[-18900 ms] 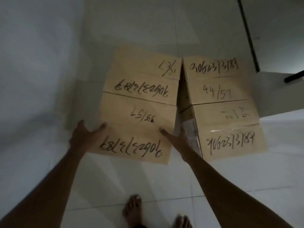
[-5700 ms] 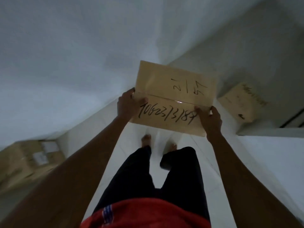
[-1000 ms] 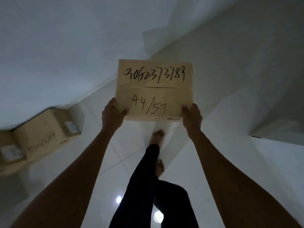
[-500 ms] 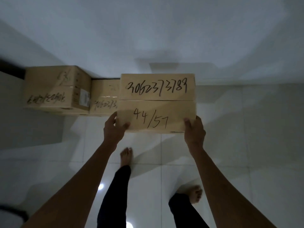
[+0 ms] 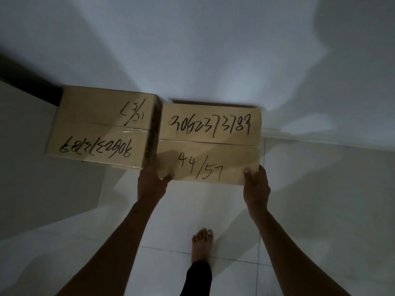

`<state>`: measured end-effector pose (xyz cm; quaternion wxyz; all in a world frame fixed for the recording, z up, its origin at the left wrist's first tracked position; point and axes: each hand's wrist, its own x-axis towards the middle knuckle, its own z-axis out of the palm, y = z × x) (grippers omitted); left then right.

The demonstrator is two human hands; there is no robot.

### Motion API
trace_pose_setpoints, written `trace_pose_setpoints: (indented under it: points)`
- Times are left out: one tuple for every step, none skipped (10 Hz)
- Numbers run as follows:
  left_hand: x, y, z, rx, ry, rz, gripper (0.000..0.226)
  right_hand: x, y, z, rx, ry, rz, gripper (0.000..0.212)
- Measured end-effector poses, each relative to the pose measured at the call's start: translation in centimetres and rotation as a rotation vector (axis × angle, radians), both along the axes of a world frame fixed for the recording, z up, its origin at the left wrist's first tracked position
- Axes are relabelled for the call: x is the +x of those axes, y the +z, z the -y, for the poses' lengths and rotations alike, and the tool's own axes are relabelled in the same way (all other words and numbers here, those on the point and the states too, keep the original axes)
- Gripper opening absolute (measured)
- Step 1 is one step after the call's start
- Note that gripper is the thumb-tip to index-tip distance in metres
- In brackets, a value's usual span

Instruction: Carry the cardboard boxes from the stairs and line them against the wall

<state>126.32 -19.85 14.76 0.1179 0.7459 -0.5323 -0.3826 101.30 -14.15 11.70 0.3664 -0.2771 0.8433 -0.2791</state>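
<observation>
Cardboard box marked 44/57, held at the foot of the wall, seen from above in dim light. At far left, placed box with its writing upside down, resting on the tiled floor, far side toward the wall. Just right of it, side by side and almost touching, the box marked 44/57; hard to tell whether held clear of the floor or resting on something.

Left hand clamped on the near left corner, thumb over the top face, fingers tucked beneath and out of sight. Right hand closed the same way on the near right corner, thumb on top.

With both grips at the near edge, lies wholly ahead of the hands, toward the wall. Long axis left to right, parallel with the wall and in line with its neighbour. Left hand the nearer to the placed box, close by that box's near right corner; right hand on the open side.

Thin brown strip past the far edge, perhaps another box underneath; cannot say. Bare foot planted on the tiles, between the forearms.

Likely the setting-down step. Calls for a short push forward and a lowering square to the wall, minding the left fingers in the narrow gap beside the neighbour.
</observation>
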Motion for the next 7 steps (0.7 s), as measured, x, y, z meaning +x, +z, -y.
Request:
trace_pose_setpoints:
  points:
    - [0.7, -1.1, 0.2, -0.166, -0.228, 0.310, 0.077, 0.7, -0.7, 1.0, 0.021, 0.001, -0.026, 0.048]
    - [1.0, -1.6, 0.3, -0.179, -0.341, 0.390, 0.075, 1.0, -0.5, 1.3, 0.051, 0.020, -0.032, 0.050]
    - [1.9, -1.9, 0.8, -0.086, -0.366, 0.410, 0.072, 1.7, -0.2, 1.5, 0.068, 0.076, -0.042, 0.056]
    - [2.6, -1.8, 1.4, -0.048, -0.429, 0.466, 0.072, 1.8, 0.3, 2.1, 0.090, 0.103, -0.035, 0.058]
    - [2.7, -0.4, 1.6, 0.025, -0.486, 0.509, 0.078, 1.3, 1.4, 1.6, 0.162, 0.165, -0.002, 0.068]
    - [2.8, 1.4, 0.7, 0.082, -0.503, 0.481, 0.078, 1.4, 3.2, 0.5, 0.164, 0.208, -0.040, 0.076]
    - [4.2, 7.5, -2.4, 0.082, -0.589, 0.414, 0.074, 2.4, 9.4, -2.1, 0.108, 0.338, -0.143, 0.078]
